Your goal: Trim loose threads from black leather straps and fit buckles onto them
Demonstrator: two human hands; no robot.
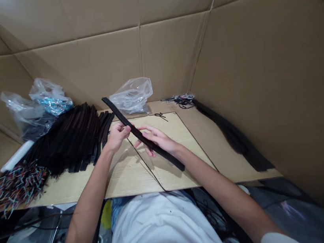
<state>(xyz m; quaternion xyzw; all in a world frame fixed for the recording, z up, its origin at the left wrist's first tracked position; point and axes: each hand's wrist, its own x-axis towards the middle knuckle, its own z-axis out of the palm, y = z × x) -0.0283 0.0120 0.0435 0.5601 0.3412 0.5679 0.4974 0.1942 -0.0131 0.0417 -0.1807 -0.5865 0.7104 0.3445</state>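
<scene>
A long, slightly curved black strip [163,153] is held slantwise above the table, its far end up and to the left. My left hand [118,135] pinches it above its middle, thumb pressed against the edge. Lower along the strip, my right hand [160,139] holds it with the thumb on one side and spread fingers showing underneath. A thin black cord [144,159] hangs from near my left hand and runs down to the table's front edge. Whether the cord is joined to the strip is hidden by my fingers.
A large pile of black strips with coloured wire ends [71,137] covers the left side. Behind stand clear plastic bags [133,95]. More black strips [235,135] lie at right, near thin black cords [184,100]. Cardboard walls [112,60] enclose the pale table board [174,124].
</scene>
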